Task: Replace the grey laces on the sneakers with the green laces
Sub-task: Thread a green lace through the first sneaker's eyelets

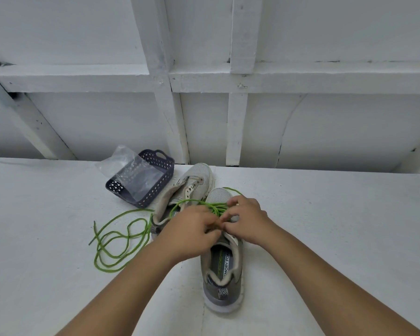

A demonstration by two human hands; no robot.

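A grey sneaker [224, 270] stands on the white table with its heel toward me. A green lace [205, 204] crosses its upper part. My left hand [192, 226] and my right hand [244, 219] meet over its tongue, fingers curled and pinching the green lace at the eyelets. The second grey sneaker [192, 185] lies behind to the left, with no lace in the eyelets that show. Another green lace [118, 241] lies in loose loops on the table at the left.
A dark purple perforated basket [163, 163] with a clear plastic bag [134, 173] in it stands behind the sneakers. A white wall with beams rises at the table's far edge [301, 169].
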